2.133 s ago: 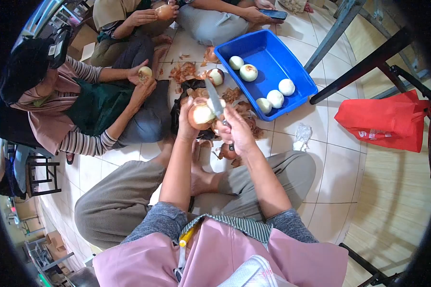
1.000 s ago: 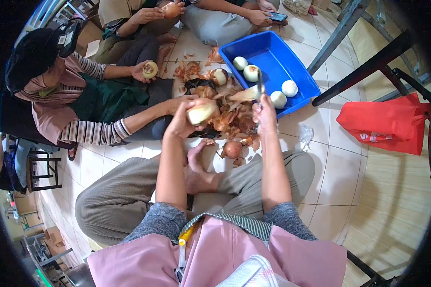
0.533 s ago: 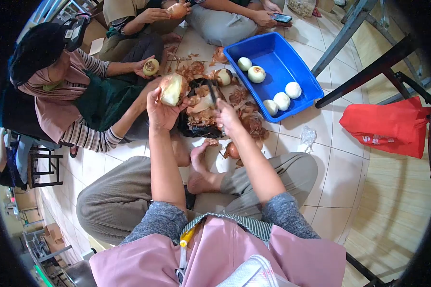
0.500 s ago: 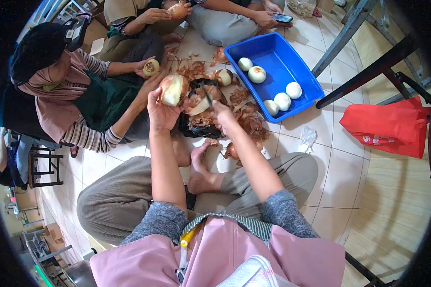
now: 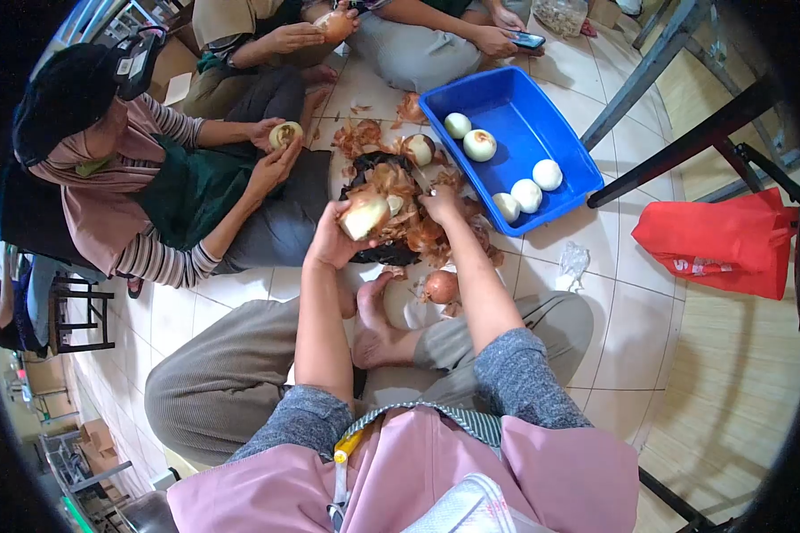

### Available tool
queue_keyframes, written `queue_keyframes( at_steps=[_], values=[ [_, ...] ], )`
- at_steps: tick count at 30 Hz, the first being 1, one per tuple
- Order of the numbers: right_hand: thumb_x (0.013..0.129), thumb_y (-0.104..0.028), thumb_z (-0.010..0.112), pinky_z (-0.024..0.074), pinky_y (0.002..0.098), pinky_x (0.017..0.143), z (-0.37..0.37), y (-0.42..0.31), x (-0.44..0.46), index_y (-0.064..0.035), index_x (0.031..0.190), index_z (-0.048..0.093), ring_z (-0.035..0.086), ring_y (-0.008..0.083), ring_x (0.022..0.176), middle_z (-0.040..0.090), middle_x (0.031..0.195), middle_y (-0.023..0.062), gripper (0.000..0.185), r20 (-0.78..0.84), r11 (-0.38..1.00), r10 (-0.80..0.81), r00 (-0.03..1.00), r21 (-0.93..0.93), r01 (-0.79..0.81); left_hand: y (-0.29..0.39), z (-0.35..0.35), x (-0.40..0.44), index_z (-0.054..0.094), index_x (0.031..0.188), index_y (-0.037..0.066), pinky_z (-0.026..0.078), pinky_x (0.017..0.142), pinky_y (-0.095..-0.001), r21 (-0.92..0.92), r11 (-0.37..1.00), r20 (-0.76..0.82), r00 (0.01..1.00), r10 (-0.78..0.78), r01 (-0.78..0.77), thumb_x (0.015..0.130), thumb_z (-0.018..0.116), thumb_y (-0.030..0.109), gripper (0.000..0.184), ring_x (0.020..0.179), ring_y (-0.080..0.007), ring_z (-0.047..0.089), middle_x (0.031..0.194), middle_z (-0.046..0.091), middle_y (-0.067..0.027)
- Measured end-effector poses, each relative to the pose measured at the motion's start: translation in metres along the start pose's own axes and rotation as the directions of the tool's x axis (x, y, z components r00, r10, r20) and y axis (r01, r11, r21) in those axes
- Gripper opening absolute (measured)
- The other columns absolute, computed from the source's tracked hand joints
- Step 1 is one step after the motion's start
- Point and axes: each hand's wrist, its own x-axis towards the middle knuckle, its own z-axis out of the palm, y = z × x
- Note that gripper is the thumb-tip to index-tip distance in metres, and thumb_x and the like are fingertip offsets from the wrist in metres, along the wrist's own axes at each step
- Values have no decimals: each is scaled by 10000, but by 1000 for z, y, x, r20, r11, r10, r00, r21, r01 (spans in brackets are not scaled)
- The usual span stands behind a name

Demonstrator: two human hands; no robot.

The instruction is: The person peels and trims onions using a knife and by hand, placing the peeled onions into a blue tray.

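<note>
My left hand (image 5: 331, 242) is wrapped round a partly peeled onion (image 5: 363, 218), its pale flesh showing and brown skin left on one side. Just to its right, my right hand (image 5: 442, 207) grips a knife (image 5: 421, 181); the handle is hidden in my fingers and the blade points away from me, apart from the onion. Below both hands lies a heap of brown onion skins (image 5: 389, 180) on a black plastic bag (image 5: 391, 255). An unpeeled onion (image 5: 440, 286) sits near my foot, and a partly peeled onion (image 5: 419, 149) rests beyond the heap.
A blue tub (image 5: 526, 111) with several peeled onions stands at the right. A co-worker at the left holds a peeled onion (image 5: 285, 135); another holds a brown onion (image 5: 334, 27). Someone's phone (image 5: 527, 40) is at the top. A red bag (image 5: 716, 244) hangs by metal legs.
My left hand has moved right and lower with the onion, which is now tilted. My right hand has shifted right and slightly away with the knife. The co-worker's hands have come together at their onion.
</note>
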Motion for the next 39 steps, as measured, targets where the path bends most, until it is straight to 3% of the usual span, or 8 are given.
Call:
queue_keyframes(
  at_steps=[2, 10, 15, 19, 22, 27, 36, 39],
  values=[
    [767, -341, 728, 511, 442, 896, 16, 4, 19, -42, 1048, 725, 678, 358, 1010, 698, 1067, 238, 411, 167, 997, -45, 985, 63, 35, -3, 9, -3, 609, 1225, 75, 535, 680, -422, 15, 999, 9, 999, -31, 31, 911, 474, 419, 485, 922, -256, 636, 1097, 678, -110],
    [716, -271, 765, 549, 368, 718, -28, -14, 17, -3, 828, 733, 701, 271, 720, 725, 802, 152, 293, 66, 973, 198, 978, 112, -204, -10, 4, 3, 615, 1200, 68, 531, 646, -402, 71, 988, -29, 990, -139, 140, 915, 473, 422, 477, 903, -259, 640, 1072, 686, -114],
    [792, -160, 687, 490, 296, 588, -57, -35, 1, 79, 796, 685, 625, 183, 531, 701, 704, 117, 239, 158, 706, 213, 964, 657, -263, -15, -4, 1, 654, 1137, 100, 495, 606, -384, 167, 958, 8, 971, -238, 233, 896, 512, 444, 444, 781, -238, 604, 981, 685, -89],
    [783, -213, 705, 528, 357, 680, -73, -30, 3, 54, 958, 714, 721, 238, 747, 733, 806, 140, 320, 116, 920, 126, 985, 358, -160, -22, 4, 7, 648, 1085, 88, 442, 523, -327, 151, 947, 144, 942, -304, 282, 881, 552, 447, 425, 700, -209, 604, 871, 671, -80],
    [774, -331, 690, 537, 427, 799, -84, -44, -17, -86, 994, 747, 708, 319, 892, 735, 1020, 146, 334, -137, 994, 91, 986, 70, -82, -19, 5, 6, 645, 1098, 92, 436, 504, -310, 258, 941, 47, 970, -239, 220, 862, 582, 456, 439, 692, -187, 606, 879, 675, -63],
    [833, -315, 643, 532, 492, 788, -87, -40, -36, -101, 960, 713, 674, 396, 922, 712, 935, 186, 259, -179, 1000, -10, 984, -12, 8, 3, -6, 2, 651, 1052, 73, 456, 481, -290, 308, 937, -38, 986, -163, 167, 869, 572, 465, 439, 672, -165, 617, 849, 680, -54],
    [932, -399, 584, 504, 454, 812, -95, -19, -64, -81, 1058, 680, 669, 380, 968, 709, 986, 202, 355, -200, 992, -13, 980, 124, 38, -10, 38, 14, 576, 1280, 102, 528, 635, -340, 134, 990, -84, 995, 52, -40, 965, 391, 505, 544, 953, -208, 641, 1130, 674, -81],
    [986, -424, 502, 502, 476, 817, -122, -47, -124, -66, 1141, 621, 667, 391, 948, 700, 977, 211, 408, -202, 944, -42, 979, 314, 105, -24, 49, 25, 541, 1319, 120, 507, 879, -405, 51, 985, -43, 985, 166, -164, 972, 397, 503, 536, 1095, -208, 606, 1233, 635, -62]
  ],
)
